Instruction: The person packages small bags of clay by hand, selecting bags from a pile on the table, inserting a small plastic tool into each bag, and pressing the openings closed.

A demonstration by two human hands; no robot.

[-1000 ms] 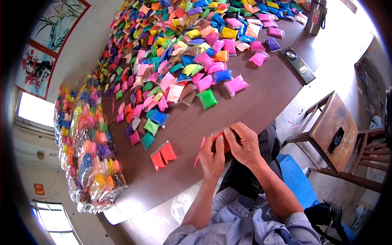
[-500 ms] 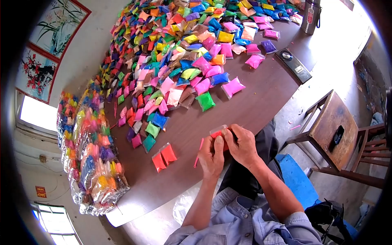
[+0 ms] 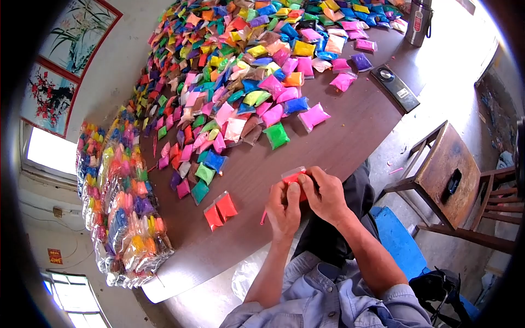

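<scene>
Near the table's front edge, my left hand (image 3: 285, 209) and my right hand (image 3: 325, 192) are both closed on one small clear packet with red contents (image 3: 293, 176). Its top edge shows above my fingers, and the rest is largely hidden. A thin pink stick (image 3: 263, 217) pokes out beside my left hand, mostly covered by it. Left of my hands, two red packets (image 3: 226, 206) lie side by side on the brown table (image 3: 262, 164). A green packet (image 3: 276, 135) and a pink packet (image 3: 314, 117) lie beyond my hands.
Many coloured packets (image 3: 240, 71) spread over the far table. Bundled bags of packets (image 3: 128, 218) line the left edge. A dark flat device (image 3: 395, 88) and a metal flask (image 3: 418, 22) are at the right. Beyond the table stand a wooden chair (image 3: 445, 175) and a blue stool (image 3: 398, 240).
The red packet has come up a little between my fingers, showing more of its clear edge. The pink stick has dropped lower behind my left hand. The view has shifted slightly.
</scene>
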